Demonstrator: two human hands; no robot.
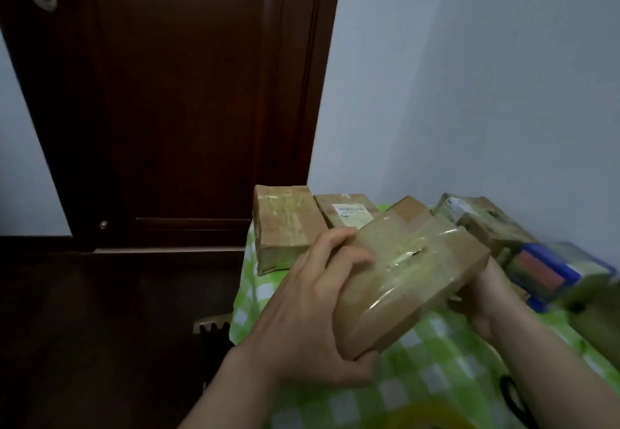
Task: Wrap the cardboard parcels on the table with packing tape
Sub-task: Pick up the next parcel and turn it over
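Both hands hold one cardboard parcel (409,281) above the table (436,355). The left hand (315,311) grasps its near left end, fingers curled over the top edge. The right hand (483,297) grips the far right end from beneath and is largely hidden. The parcel is tilted, its long axis running from lower left to upper right between them, with glossy tape across its top face. A blurred blue-and-red object (553,271), possibly the tape dispenser, lies to the right, so the right hand is probably nearer to it.
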